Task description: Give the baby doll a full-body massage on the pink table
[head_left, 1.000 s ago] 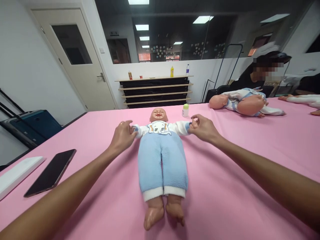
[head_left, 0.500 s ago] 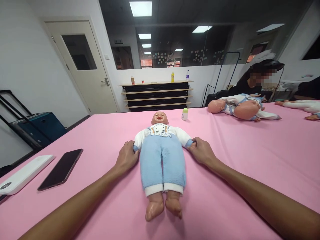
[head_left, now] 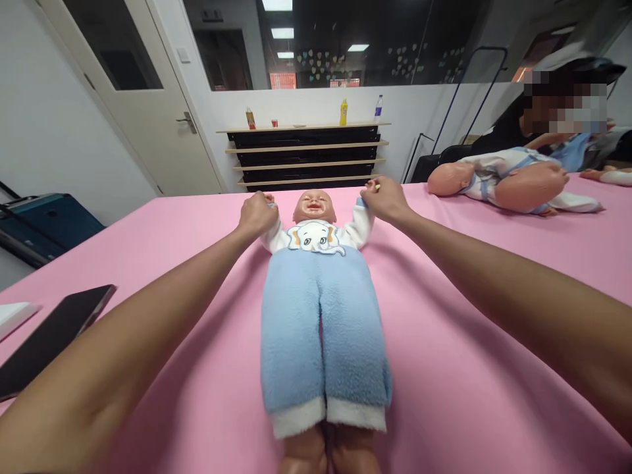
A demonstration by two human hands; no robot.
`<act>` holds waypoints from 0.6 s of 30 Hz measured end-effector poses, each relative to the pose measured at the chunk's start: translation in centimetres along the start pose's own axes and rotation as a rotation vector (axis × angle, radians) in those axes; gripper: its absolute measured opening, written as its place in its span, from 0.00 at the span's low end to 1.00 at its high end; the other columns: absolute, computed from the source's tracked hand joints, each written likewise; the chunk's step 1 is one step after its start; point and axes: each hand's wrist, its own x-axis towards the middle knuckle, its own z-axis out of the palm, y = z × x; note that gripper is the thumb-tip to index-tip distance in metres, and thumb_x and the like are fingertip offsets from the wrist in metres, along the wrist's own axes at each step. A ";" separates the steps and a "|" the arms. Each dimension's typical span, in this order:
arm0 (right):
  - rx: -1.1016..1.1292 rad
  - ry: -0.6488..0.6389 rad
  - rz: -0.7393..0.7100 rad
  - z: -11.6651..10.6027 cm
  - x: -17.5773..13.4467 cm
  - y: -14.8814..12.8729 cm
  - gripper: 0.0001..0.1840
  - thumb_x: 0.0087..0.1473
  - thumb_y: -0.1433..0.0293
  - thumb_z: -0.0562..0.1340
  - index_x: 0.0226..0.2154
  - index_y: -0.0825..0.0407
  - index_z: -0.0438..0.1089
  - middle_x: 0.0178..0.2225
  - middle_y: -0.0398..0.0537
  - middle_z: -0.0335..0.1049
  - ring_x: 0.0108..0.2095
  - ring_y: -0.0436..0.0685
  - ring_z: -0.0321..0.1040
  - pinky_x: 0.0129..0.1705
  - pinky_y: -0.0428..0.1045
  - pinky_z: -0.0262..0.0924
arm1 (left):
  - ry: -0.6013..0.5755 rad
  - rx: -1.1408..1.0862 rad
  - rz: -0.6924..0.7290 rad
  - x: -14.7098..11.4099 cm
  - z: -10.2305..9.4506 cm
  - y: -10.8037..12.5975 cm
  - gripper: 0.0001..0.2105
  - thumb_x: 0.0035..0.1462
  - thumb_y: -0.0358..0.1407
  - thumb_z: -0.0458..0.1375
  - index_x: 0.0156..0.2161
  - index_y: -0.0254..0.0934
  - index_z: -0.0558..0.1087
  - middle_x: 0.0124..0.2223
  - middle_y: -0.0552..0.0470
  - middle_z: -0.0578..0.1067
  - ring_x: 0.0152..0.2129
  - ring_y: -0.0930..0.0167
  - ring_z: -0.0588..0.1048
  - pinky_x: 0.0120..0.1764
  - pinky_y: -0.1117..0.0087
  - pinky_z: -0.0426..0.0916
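Observation:
A baby doll (head_left: 318, 316) lies on its back on the pink-covered table (head_left: 207, 368), head away from me and legs toward me. It wears blue fleece trousers and a white top with an elephant face. My left hand (head_left: 257, 214) is closed around the doll's hand and cuff on the left side. On the right side, my right hand (head_left: 388, 199) grips the doll's other hand. Both doll arms are raised beside its head. A bit of the green-capped bottle (head_left: 378, 187) shows behind my right hand; the remainder is hidden. The doll's feet run out of view.
A dark phone (head_left: 59, 329) and a white device (head_left: 14, 316) lie at the left. Far right, another doll (head_left: 494, 181) lies near a person in black (head_left: 513, 125). Behind the table stands a shelf (head_left: 306, 151) with bottles; a blue suitcase (head_left: 44, 220) is at the left.
Both hands have moved up and away from me, lifting the doll's arms from its sides to beside its head. The view has come closer and tilted lower.

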 end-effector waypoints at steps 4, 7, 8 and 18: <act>-0.133 -0.233 0.136 5.5 2.8 1.9 0.11 0.51 0.64 0.63 0.32 0.57 0.69 0.33 0.59 0.69 0.37 0.62 0.66 0.42 0.56 0.60 | -0.237 0.136 -0.116 2.2 4.9 -0.9 0.08 0.48 0.35 0.60 0.34 0.32 0.73 0.38 0.36 0.76 0.38 0.56 0.74 0.38 0.61 0.65; -0.195 -0.314 0.144 8.0 3.5 2.9 0.11 0.47 0.67 0.66 0.30 0.58 0.69 0.32 0.60 0.68 0.39 0.66 0.67 0.42 0.57 0.60 | -0.326 0.235 -0.107 3.3 6.5 -1.2 0.11 0.46 0.37 0.63 0.34 0.31 0.74 0.40 0.34 0.76 0.39 0.53 0.74 0.37 0.61 0.66; -0.216 -0.331 0.141 8.6 3.5 3.1 0.11 0.47 0.67 0.66 0.30 0.59 0.69 0.31 0.61 0.68 0.39 0.67 0.67 0.41 0.57 0.60 | -0.354 0.254 -0.102 3.6 6.7 -1.2 0.12 0.45 0.37 0.63 0.34 0.31 0.74 0.40 0.33 0.76 0.40 0.53 0.74 0.38 0.61 0.66; -0.200 -0.130 0.098 5.3 1.0 0.8 0.11 0.52 0.67 0.59 0.35 0.58 0.70 0.33 0.59 0.71 0.33 0.59 0.66 0.36 0.52 0.59 | -0.090 0.067 -0.152 1.3 3.7 -0.1 0.09 0.52 0.34 0.57 0.38 0.31 0.72 0.41 0.35 0.76 0.39 0.58 0.74 0.38 0.63 0.65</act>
